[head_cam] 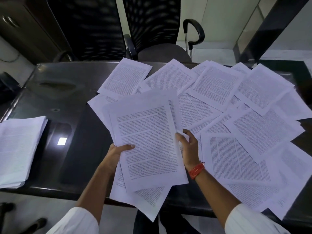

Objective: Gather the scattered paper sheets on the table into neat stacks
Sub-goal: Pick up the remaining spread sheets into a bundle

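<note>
Left hand (pixel 118 152) and right hand (pixel 188 146) gripped opposite side edges of a fanned, uneven bundle of sheets (pixel 146 141), long axis pointing away from the body; loose printed sheets (pixel 236 102) lay overlapped to the right, nearer the right hand; finished stack (pixel 18 149) sat far left, near the left hand; thin floppy white paper on glossy dark table (pixel 67 85).

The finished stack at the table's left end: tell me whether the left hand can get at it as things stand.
Probably not right away. The left hand grips the bundle of sheets together with the right hand. The bare tabletop toward the finished stack looks unobstructed.
</note>
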Demonstrator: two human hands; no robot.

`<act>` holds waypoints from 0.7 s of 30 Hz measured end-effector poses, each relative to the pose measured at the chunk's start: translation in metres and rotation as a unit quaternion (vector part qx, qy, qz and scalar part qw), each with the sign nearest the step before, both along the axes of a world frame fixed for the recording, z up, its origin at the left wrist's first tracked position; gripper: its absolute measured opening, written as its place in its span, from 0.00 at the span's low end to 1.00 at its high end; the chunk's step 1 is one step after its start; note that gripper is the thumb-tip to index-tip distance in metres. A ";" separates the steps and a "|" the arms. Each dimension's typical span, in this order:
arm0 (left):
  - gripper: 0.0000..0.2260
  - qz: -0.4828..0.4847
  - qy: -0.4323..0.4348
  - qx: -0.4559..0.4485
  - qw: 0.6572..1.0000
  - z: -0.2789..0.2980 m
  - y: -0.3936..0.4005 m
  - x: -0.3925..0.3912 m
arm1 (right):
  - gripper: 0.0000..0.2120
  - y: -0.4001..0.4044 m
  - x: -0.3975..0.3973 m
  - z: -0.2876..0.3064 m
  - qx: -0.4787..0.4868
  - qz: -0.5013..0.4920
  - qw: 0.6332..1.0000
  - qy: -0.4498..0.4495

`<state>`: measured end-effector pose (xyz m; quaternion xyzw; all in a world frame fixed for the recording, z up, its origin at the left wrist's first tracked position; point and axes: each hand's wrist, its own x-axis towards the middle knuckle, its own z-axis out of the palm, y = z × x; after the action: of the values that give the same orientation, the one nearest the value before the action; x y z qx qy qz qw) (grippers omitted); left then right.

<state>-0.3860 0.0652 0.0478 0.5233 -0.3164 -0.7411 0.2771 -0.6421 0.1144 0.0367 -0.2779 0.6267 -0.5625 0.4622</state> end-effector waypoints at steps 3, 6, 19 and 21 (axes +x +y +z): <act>0.30 -0.010 0.024 -0.031 0.999 0.007 0.000 -0.002 | 0.05 0.006 -0.017 0.010 -0.028 0.072 0.988 0.133; 0.23 -0.039 -0.004 -0.072 0.997 0.012 0.003 -0.006 | 0.11 0.006 -0.036 0.024 -0.038 0.089 0.970 0.223; 0.27 -0.031 -0.014 -0.045 0.998 -0.004 0.013 -0.009 | 0.11 -0.001 -0.072 0.032 0.100 0.221 0.954 0.177; 0.21 -0.020 -0.012 -0.041 0.999 -0.009 0.015 -0.007 | 0.09 -0.003 -0.074 0.033 0.075 0.162 0.980 0.094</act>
<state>-0.3933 0.0803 0.0384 0.5140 -0.3606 -0.7263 0.2798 -0.7165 0.1114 0.0699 -0.3918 0.6543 -0.4034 0.5056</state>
